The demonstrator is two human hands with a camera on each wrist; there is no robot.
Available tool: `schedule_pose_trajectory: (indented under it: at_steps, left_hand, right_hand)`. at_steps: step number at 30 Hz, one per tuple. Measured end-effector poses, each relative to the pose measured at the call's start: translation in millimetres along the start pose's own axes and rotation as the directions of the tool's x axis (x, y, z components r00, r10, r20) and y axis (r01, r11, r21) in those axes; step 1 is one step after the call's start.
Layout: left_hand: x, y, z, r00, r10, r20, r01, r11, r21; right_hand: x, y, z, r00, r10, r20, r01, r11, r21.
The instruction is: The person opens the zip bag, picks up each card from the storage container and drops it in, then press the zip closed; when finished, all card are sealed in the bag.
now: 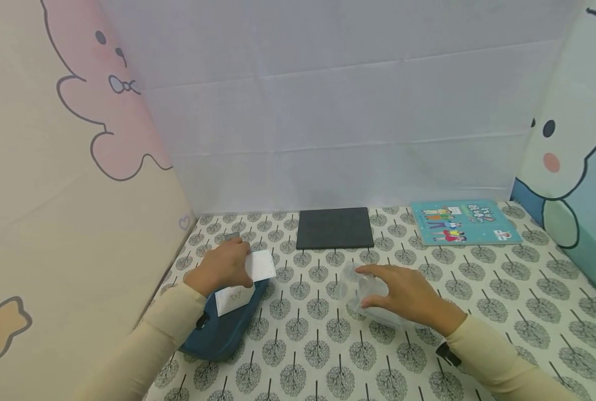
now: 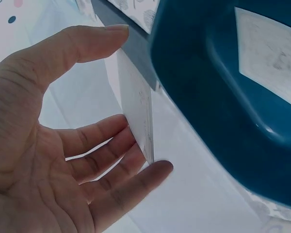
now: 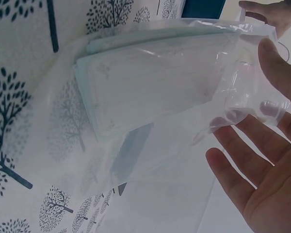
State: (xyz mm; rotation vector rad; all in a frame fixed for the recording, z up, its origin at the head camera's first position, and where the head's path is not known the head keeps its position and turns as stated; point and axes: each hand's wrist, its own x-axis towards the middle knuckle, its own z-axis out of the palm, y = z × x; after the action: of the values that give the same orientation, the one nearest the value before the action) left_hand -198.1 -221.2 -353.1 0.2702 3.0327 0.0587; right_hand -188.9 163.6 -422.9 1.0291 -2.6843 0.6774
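Note:
My left hand [image 1: 226, 263] holds a thin stack of white cards [image 1: 260, 265] between thumb and fingers, above the far end of a dark blue basin [image 1: 222, 334]. In the left wrist view, faint marks show on the stack [image 2: 138, 102]. Inside the basin lies a white slip [image 1: 234, 298] with handwriting. My right hand [image 1: 408, 292] grips the end of a clear plastic bag [image 1: 349, 281], thumb on one side and fingers on the other. Through the plastic, the right wrist view shows a stack of pale sheets [image 3: 155, 82].
A black flat board [image 1: 335, 228] lies at the back middle of the tree-patterned tablecloth [image 1: 318, 312]. To its right is a teal illustrated book [image 1: 465, 221]. A small grey object [image 1: 231, 235] shows behind my left hand. Cloth walls [image 1: 328, 111] enclose the back and sides.

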Motion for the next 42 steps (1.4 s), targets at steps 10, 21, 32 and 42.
schedule_pose_trajectory:
  at_steps: [10,21,32,42]
  left_hand:
    - [0.9,39.7,5.8,0.991,0.133,-0.023,-0.133,0.991,-0.004]
    - [-1.2,86.8,6.0,0.968,0.248,-0.045,-0.250,0.967,-0.052]
    - [-1.8,114.0,6.2,0.947,0.321,-0.032,-0.321,0.947,-0.012]
    - [1.6,129.2,17.6,0.943,0.332,-0.009,-0.332,0.943,0.027]
  right_hand:
    - [2.9,3.1,1.8,1.000,-0.014,-0.012,0.014,1.000,-0.005]
    - [4.0,4.1,2.7,1.000,-0.015,0.019,0.015,1.000,0.014]
    - [8.6,4.5,1.4,0.997,-0.067,0.028,0.068,0.998,-0.018]
    - [11.1,3.5,3.4,0.990,-0.139,0.022,0.140,0.990,-0.034]
